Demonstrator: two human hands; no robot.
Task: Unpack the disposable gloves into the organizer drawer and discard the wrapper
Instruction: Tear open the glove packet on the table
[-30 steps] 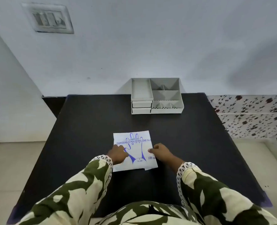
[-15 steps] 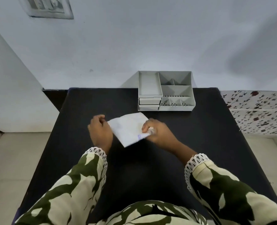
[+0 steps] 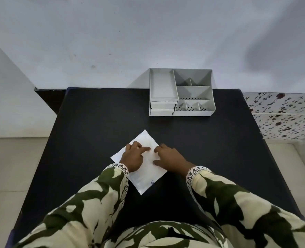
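Pressing glove packet [image 3: 144, 178] flat on black worktop [image 3: 94, 122].
Left hand [image 3: 133, 156] and right hand [image 3: 169, 158] rest on it, fingers spread, clasping nothing; organizer [image 3: 181, 93] well beyond.

The glove packet [image 3: 144, 174] lies mid-table [image 3: 94, 122] under both hands — the organizer [image 3: 182, 93] stands behind it, rightward, against the wall.

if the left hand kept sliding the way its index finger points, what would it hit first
Probably the right hand: the left hand lies on the glove packet with its index finger aimed right, at the right hand's fingertips, a small gap apart.
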